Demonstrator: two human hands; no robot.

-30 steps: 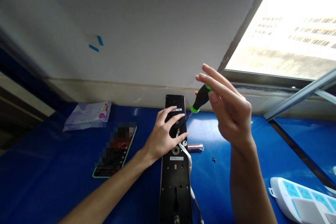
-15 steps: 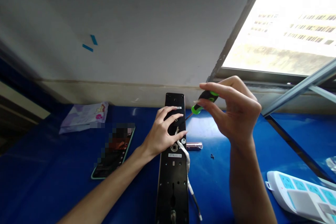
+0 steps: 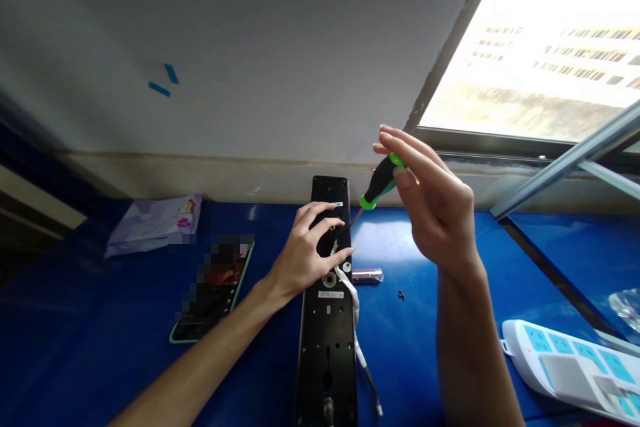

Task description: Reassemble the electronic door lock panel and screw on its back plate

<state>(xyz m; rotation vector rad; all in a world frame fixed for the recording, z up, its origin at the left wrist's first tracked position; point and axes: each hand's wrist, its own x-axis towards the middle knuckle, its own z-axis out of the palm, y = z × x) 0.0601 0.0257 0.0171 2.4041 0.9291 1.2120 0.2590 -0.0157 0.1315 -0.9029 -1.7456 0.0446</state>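
A long black door lock panel (image 3: 327,330) lies lengthwise on the blue table, with a square spindle hole and several small holes in its face. My left hand (image 3: 307,250) rests on its upper part, fingers spread and holding nothing. A white-wrapped cable (image 3: 354,300) comes out by the thumb and hangs off the panel's right side. My right hand (image 3: 435,203) grips the end of a black and green screwdriver (image 3: 381,180) between thumb and fingers. The screwdriver leans, its shaft pointing down-left to the panel beside my left fingers; what the tip touches is unclear.
Small dark screws (image 3: 401,295) and a pinkish metallic cylinder (image 3: 367,276) lie right of the panel. A phone (image 3: 215,293) and a purple-white packet (image 3: 155,223) are at left. A white power strip (image 3: 565,360) sits at right, below a metal bar (image 3: 565,160). A wall stands behind.
My right hand has shifted slightly left and up; its fingers have straightened and turned on the handle, and the screwdriver stands steeper. My left hand stays on the panel. The whole view has shifted slightly.
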